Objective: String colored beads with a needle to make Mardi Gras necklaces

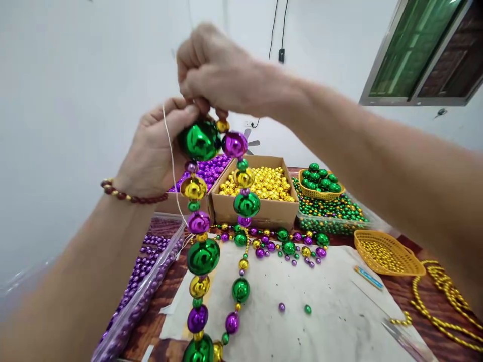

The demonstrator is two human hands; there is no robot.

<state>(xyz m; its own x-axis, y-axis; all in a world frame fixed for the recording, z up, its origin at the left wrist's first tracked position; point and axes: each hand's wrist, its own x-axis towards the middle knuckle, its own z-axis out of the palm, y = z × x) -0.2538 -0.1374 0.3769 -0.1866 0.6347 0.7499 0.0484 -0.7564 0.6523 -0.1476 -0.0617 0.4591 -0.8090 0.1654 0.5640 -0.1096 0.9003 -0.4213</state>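
Head view: both hands raised, right hand (211, 70) and left hand (158, 146) pinching bead strand (202, 221).

The bead strand (199, 236) is glossy, mirror-bright plastic on matt white string (170, 151); boxes (260, 208) are plain cardboard, baskets (387, 254) woven plastic, table (407, 291) wood.

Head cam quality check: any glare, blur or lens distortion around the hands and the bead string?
Head view: even, soft light, no hard shadows. Bright glare spots on the green bead at the top of the bead strand. Right hand and left hand slightly soft from motion or closeness. Wide-angle stretch swells both forearms at the frame edges; window frame leans. Cardboard box of gold beads is sharp.
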